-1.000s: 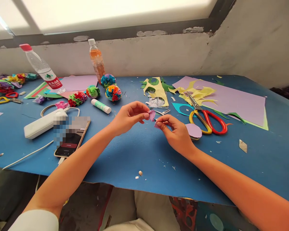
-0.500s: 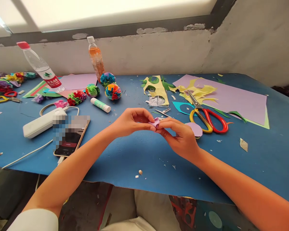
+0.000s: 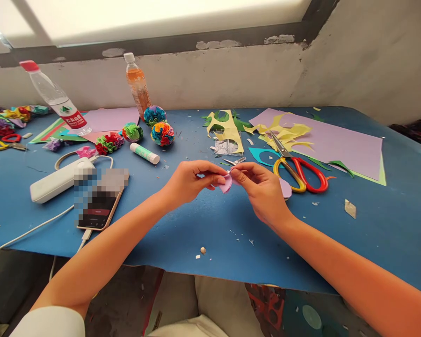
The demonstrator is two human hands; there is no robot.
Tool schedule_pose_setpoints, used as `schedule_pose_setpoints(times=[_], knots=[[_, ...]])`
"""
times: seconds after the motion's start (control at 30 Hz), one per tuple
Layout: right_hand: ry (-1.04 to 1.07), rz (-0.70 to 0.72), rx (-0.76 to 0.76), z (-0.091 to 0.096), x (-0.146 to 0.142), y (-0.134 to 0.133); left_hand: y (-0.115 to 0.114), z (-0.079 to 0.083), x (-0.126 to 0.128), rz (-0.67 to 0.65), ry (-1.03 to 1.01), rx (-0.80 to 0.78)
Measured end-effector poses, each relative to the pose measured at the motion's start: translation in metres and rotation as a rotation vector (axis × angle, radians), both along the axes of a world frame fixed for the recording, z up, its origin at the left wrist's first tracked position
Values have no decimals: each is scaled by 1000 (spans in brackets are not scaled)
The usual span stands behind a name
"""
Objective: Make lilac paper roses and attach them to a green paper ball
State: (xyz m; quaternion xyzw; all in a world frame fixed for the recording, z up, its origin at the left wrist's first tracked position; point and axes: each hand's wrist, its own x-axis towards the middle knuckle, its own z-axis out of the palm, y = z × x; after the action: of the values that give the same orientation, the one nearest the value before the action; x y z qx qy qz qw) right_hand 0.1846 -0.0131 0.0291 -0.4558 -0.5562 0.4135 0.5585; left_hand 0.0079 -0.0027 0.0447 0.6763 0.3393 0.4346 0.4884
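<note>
Between my two hands, above the middle of the blue table (image 3: 182, 224), is a small folded piece of purple paper (image 3: 226, 185). My left hand (image 3: 196, 183) pinches its left side between thumb and fingers. On the other side, my right hand (image 3: 261, 189) grips the upper right part of the paper with thumb and forefinger. The fingertips of both hands almost meet and hide part of the folds. Partly behind my right hand lies a round purple paper disc (image 3: 285, 188). Large scissors (image 3: 298, 168) with one yellow and one red handle lie just beyond it.
A glue stick (image 3: 145, 153) and paper pompoms (image 3: 162, 134) lie beyond my left hand. At left are a phone (image 3: 101, 206), a white power bank (image 3: 61, 180) and cables. Two bottles (image 3: 138, 86) stand behind. Cut yellow paper (image 3: 228, 128) and purple sheets (image 3: 344, 142) lie at back right.
The purple paper has been turned in my fingers, and more of it now hangs below them. My right thumb has come up onto it. The whole view has shifted slightly.
</note>
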Motion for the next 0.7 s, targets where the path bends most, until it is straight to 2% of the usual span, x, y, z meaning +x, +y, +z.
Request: schedule_pose_setpoints(times=[0.1,0.23,0.37,0.53,0.7], knots=[[59,28,-68,0,-4,-3,-5,1,2,5,65,33],[164,59,-159,2,-8,-6,-10,-1,5,90,182,343],[243,95,-246,6,-10,-10,-10,-10,9,233,179,603],[263,207,-261,7,-12,-12,-10,-16,12,353,102,664],[261,198,-240,3,-11,-11,-11,-15,11,356,105,627]])
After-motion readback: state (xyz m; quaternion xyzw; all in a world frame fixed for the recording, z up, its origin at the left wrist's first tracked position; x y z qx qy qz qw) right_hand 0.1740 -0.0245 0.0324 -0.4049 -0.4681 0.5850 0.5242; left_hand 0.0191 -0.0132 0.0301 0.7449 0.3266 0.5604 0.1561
